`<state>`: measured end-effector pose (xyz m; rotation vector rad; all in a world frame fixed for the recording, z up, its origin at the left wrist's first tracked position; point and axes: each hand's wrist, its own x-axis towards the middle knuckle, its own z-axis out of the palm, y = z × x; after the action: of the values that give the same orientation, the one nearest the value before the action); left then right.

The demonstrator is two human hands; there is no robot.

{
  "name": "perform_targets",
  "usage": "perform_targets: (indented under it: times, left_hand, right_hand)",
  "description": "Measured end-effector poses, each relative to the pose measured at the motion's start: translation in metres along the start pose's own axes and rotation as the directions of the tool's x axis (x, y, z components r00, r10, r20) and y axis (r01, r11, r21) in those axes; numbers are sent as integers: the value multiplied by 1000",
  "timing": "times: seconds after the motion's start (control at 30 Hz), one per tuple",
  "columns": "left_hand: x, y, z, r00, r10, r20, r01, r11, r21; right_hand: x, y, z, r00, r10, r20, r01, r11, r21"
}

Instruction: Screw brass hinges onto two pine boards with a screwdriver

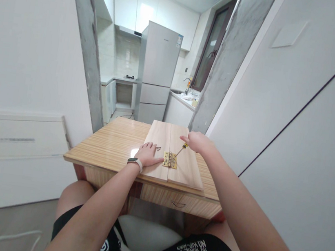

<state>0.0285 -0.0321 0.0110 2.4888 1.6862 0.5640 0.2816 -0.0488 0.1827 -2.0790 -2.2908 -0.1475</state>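
Two pale wooden boards (159,134) lie side by side, and a brass hinge (167,159) sits across the seam between them. My left hand (147,153) rests flat on the left board, its fingers spread and the thumb at the hinge's left edge. A screwdriver (184,146) with a yellow and black handle is gripped in my right hand (196,141). It leans, its tip down at the hinge's right leaf. A few small screws (158,148) lie on the left board just beyond my left fingers.
Under the boards stands a wood-grain table (106,146) with a front drawer (158,196). A grey wall edge rises on both sides. Farther back are a refrigerator (159,67), white cabinets and a sink counter (183,99). A white panel (293,129) is close on the right.
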Motion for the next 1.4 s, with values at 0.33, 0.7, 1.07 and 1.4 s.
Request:
perform_targets:
  times: [0.33,0.7,1.07,1.4]
  left_hand:
    - [0,-1,1,1000,6,-12,-6,1000,-2]
    - [1,-1,3,1000,5,-11,-5,1000,2]
    - [0,0,1,1000,-6,-8,6,1000,1]
    - [0,2,-2,1000,-11,20,12,1000,-20]
  right_hand:
    - [2,5,-3,986,-165,19,164,986,42]
    - [-2,1,-6,992,-21,125,5,992,129]
    - [-9,-3,-10,994,-85,70,73,984,165]
    - [-4,5,-6,988,-151,42,148,986,77]
